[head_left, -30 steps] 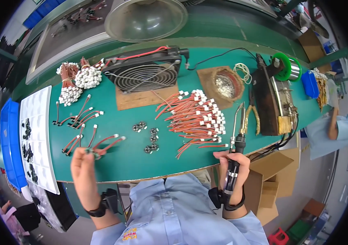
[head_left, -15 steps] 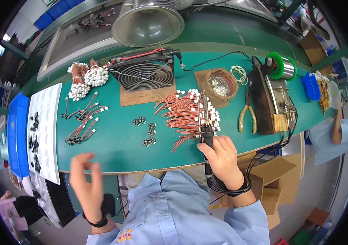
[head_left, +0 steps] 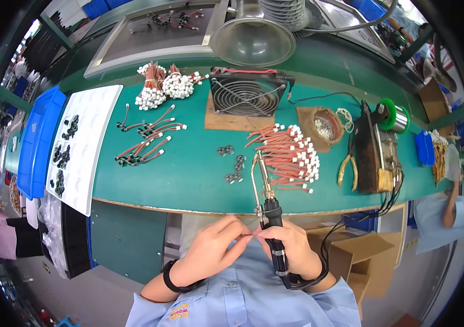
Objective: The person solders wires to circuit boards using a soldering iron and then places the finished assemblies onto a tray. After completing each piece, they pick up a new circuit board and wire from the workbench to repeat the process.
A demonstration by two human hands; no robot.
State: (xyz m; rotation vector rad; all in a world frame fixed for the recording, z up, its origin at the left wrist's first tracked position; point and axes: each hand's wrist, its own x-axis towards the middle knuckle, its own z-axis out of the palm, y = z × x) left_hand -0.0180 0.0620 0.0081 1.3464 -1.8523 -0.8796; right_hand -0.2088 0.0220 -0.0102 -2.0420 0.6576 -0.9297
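Note:
My right hand (head_left: 296,248) grips the black handle of a soldering iron (head_left: 272,211), whose metal tip and thin side tube point away from me over the bench. Close to my body, the closed fingertips of my left hand (head_left: 213,246) meet the right hand's thumb and finger. Whatever may be pinched there is too small to make out. Beyond the iron lies a spread of red and dark wire leads (head_left: 285,158) with white connectors. Small black components (head_left: 235,169) sit in little groups just left of the tip.
A fan (head_left: 246,97) stands behind the leads, near a round pot (head_left: 325,126), pliers (head_left: 347,169) and a solder spool (head_left: 400,117). Leads with black ends (head_left: 142,148) and tied wire bundles (head_left: 152,94) lie left, beside a white tray (head_left: 86,163) and blue tray (head_left: 41,141).
My left hand has come from the left to meet my right, its fingers now pinched. The soldering iron has drawn back toward me from over the leads. The view has swung left.

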